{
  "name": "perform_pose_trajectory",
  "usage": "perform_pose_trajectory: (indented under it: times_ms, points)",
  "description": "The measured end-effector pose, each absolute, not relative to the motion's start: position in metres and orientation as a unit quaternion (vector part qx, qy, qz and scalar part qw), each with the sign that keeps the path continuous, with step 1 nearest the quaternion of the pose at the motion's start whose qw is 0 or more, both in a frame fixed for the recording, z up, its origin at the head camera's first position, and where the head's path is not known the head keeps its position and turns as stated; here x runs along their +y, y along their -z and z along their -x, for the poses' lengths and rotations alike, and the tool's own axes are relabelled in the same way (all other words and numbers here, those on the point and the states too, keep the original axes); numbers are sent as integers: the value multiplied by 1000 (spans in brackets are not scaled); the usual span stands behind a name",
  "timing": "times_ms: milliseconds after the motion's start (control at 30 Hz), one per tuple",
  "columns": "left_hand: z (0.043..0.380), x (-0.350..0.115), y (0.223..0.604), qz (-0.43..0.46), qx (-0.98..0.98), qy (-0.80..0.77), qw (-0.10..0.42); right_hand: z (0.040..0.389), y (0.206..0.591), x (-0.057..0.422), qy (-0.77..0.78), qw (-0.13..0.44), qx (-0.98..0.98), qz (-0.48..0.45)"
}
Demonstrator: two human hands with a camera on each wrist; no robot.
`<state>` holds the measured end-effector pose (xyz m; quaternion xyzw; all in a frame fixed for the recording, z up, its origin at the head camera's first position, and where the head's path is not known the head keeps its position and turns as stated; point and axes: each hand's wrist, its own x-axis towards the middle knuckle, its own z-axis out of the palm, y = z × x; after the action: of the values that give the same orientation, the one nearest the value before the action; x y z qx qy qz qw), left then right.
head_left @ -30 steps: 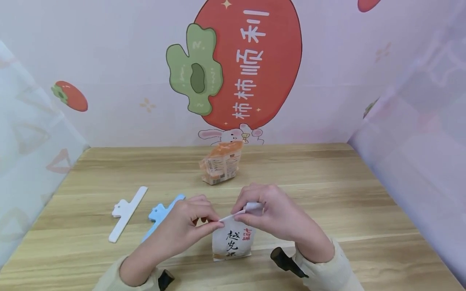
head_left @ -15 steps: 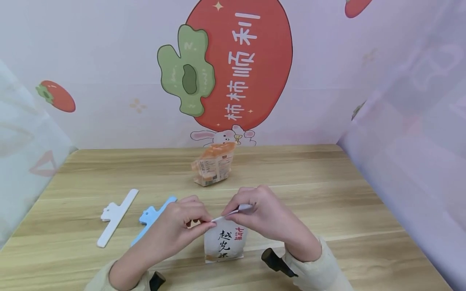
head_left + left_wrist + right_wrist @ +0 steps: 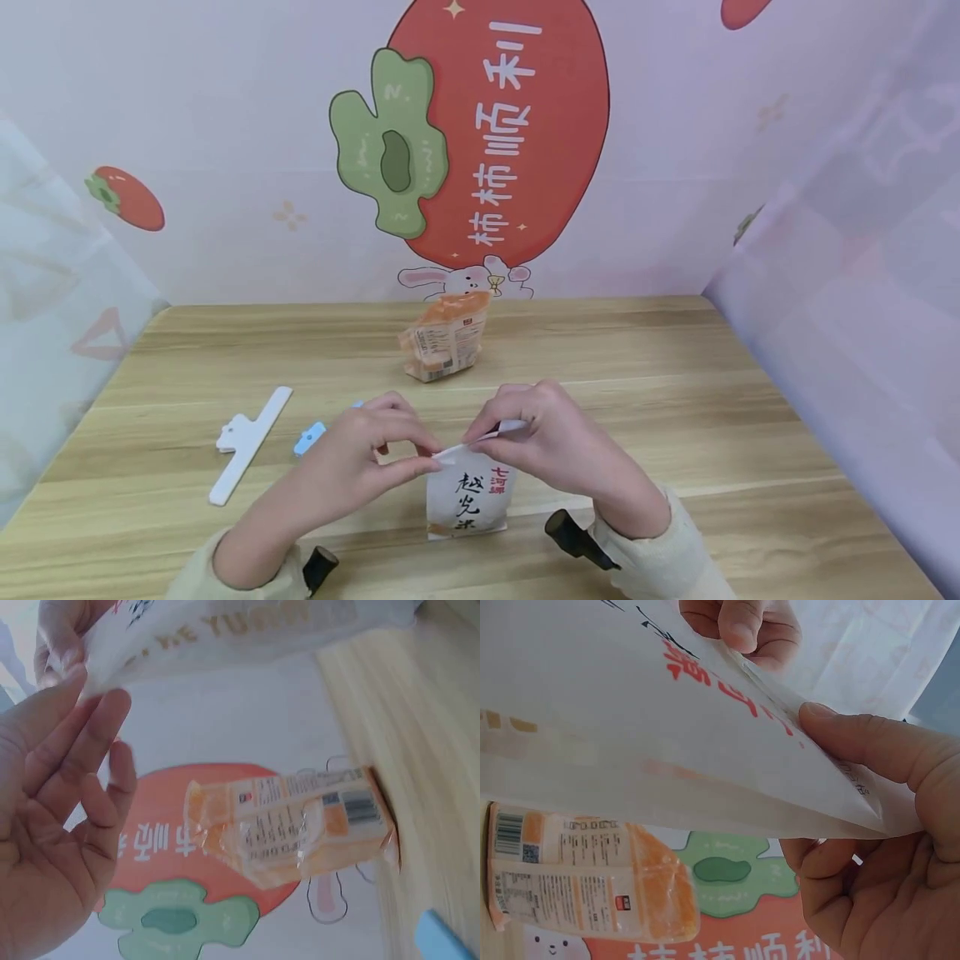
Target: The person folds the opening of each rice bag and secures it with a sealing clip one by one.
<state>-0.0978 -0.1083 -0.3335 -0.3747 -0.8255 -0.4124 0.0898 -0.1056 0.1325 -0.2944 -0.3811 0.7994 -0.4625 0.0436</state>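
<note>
A small white paper rice bag with black and red lettering stands upright near the table's front. At its top left corner, my left hand pinches the rim between thumb and index finger. My right hand grips the top edge farther right, thumb on the printed side and fingers behind. Part of the rim is folded beside my right fingers. In the right wrist view the bag has a narrow gap along its upper edge. What is inside is hidden.
An orange and clear food package stands at the back of the wooden table. To the left lie a white bag clip and a blue bag clip, mostly covered by my left hand. Printed cloth walls enclose the table.
The head view has shifted slightly. My left hand and forearm have shifted a little, covering more of the blue bag clip. Both hands stay at the rice bag's top edge.
</note>
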Motion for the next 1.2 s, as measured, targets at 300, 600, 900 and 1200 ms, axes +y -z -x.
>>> perform_pose_trajectory:
  times_ms: [300, 600, 900, 1200]
  points:
    - [111, -152, 327, 313, -880, 354, 51, 104, 292, 133, 468, 66, 797, 375]
    - [135, -201, 331, 246, -919, 308, 17, 103, 292, 133, 473, 69, 793, 377]
    - [149, -230, 346, 214, -925, 311, -49, 103, 290, 133, 467, 68, 796, 379]
    - [158, -241, 369, 232, -899, 346, -131, 101, 290, 132, 463, 63, 800, 376]
